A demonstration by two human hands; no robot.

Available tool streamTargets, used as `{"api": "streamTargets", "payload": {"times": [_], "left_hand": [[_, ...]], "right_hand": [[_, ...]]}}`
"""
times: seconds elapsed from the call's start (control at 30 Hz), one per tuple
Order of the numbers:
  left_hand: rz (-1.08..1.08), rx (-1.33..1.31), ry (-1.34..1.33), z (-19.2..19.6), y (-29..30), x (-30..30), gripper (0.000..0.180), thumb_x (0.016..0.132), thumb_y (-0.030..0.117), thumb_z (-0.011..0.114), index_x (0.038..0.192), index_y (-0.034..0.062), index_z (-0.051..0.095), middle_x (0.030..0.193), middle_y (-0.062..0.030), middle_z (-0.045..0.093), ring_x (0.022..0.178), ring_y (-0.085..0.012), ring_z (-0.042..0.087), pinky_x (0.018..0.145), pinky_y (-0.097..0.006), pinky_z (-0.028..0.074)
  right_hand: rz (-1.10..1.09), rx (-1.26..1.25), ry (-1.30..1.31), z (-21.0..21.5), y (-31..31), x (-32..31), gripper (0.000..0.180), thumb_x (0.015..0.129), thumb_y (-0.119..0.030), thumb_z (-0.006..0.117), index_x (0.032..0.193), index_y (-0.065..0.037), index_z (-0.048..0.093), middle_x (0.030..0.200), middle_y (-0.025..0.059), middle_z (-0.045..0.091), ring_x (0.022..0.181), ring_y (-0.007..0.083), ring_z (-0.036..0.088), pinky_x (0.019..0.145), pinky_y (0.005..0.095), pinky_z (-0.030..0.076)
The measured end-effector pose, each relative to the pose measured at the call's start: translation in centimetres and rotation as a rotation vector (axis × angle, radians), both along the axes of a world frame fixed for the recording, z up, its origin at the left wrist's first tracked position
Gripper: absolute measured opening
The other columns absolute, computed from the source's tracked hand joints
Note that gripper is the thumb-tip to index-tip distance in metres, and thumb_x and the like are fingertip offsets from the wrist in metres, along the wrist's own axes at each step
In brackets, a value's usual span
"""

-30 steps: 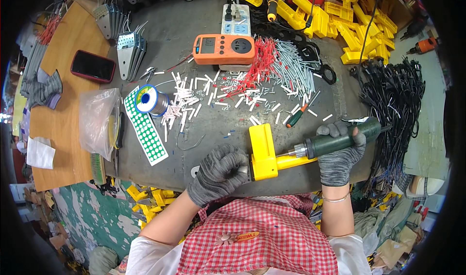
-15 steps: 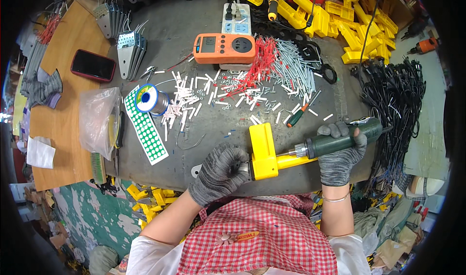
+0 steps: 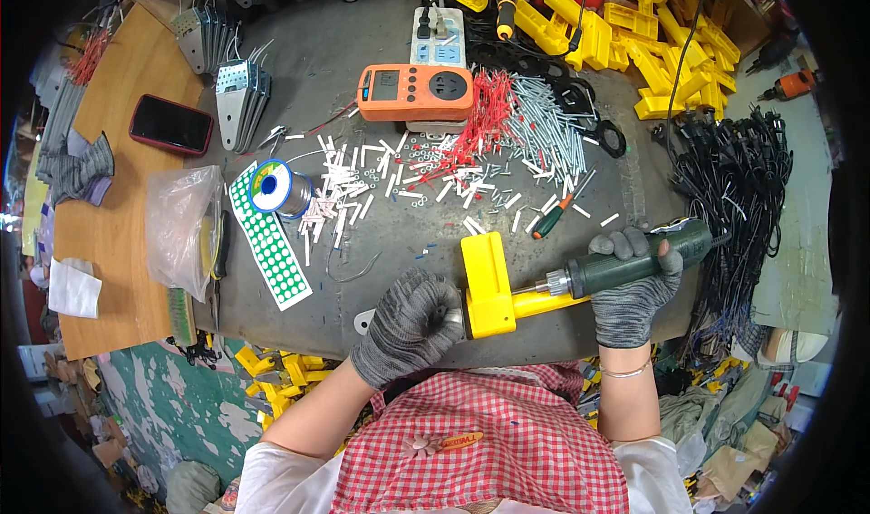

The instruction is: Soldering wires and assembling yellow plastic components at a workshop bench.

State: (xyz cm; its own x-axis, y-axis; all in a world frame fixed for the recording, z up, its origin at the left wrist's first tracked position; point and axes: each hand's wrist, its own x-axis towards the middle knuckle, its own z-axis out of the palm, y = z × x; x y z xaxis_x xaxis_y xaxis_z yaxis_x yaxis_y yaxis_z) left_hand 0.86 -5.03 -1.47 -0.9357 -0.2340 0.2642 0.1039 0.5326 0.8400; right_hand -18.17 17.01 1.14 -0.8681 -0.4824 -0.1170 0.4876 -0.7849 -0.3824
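My left hand (image 3: 410,325), in a grey knit glove, is closed around the left end of a yellow plastic housing (image 3: 489,283). A metal tab with a hole (image 3: 364,322) sticks out past that hand; the part inside the fist is mostly hidden. In my gloved right hand (image 3: 638,295) lies a dark green electric screwdriver (image 3: 625,265), its fingers wrapped around the body from below. The screwdriver is almost level and points left, its bit reaching the right side of the housing above a yellow arm. Whether the bit sits on a screw is hidden.
Beyond the hands lie a green-handled screwdriver (image 3: 553,217), long screws (image 3: 548,124), white sleeves (image 3: 340,183) and an orange meter (image 3: 415,93). A solder spool (image 3: 281,189) rests by a sticker sheet (image 3: 272,247). Black cords (image 3: 734,197) crowd the right; yellow housings (image 3: 675,52) fill the far right.
The whole view has shifted very slightly to the left. Both hands keep the same grip, and the screwdriver stays against the yellow housing.
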Motion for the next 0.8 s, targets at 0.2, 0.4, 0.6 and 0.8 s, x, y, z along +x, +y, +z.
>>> {"api": "streamTargets", "payload": {"times": [0.2,0.4,0.6,0.8], "left_hand": [[-0.041,-0.005,0.084,-0.4,0.1,-0.2,0.027,0.070,0.002,0.074,0.091,0.0083,0.060,0.081,-0.0088,0.058,0.076,-0.0297,0.056,0.070,-0.042,0.046],[-0.023,-0.323,0.207,-0.2,0.9,0.2,0.021,0.078,-0.002,0.068,0.094,0.0066,0.060,0.088,-0.0104,0.063,0.080,-0.0303,0.063,0.070,-0.038,0.050],[0.267,-0.010,-0.242,2.4,-2.9,-2.9,0.020,0.083,0.012,0.070,0.101,0.0030,0.066,0.089,-0.0165,0.063,0.083,-0.0326,0.064,0.076,-0.040,0.052],[0.333,-0.468,-0.299,-0.2,-6.7,-6.4,0.021,0.082,0.016,0.068,0.100,0.0040,0.068,0.092,-0.0185,0.064,0.086,-0.0322,0.065,0.078,-0.042,0.052]], "right_hand": [[-0.004,-0.004,0.026,0.0,-0.3,0.1,0.031,0.084,-0.025,0.067,0.107,-0.006,0.059,0.078,-0.0007,0.051,0.074,0.0162,0.049,0.084,0.0390,0.042],[-0.015,-0.027,0.037,-0.2,0.1,0.1,0.033,0.085,-0.025,0.066,0.109,-0.005,0.059,0.075,-0.0011,0.050,0.074,0.0163,0.049,0.084,0.0398,0.041],[-0.031,-0.003,0.085,0.8,0.6,0.1,0.037,0.082,-0.023,0.069,0.111,-0.002,0.059,0.072,-0.0016,0.046,0.069,0.0145,0.044,0.080,0.0355,0.038],[-0.045,0.032,0.164,2.6,2.6,1.9,0.039,0.084,-0.026,0.067,0.115,-0.003,0.059,0.072,-0.0017,0.045,0.069,0.0155,0.043,0.080,0.0377,0.037]]}}
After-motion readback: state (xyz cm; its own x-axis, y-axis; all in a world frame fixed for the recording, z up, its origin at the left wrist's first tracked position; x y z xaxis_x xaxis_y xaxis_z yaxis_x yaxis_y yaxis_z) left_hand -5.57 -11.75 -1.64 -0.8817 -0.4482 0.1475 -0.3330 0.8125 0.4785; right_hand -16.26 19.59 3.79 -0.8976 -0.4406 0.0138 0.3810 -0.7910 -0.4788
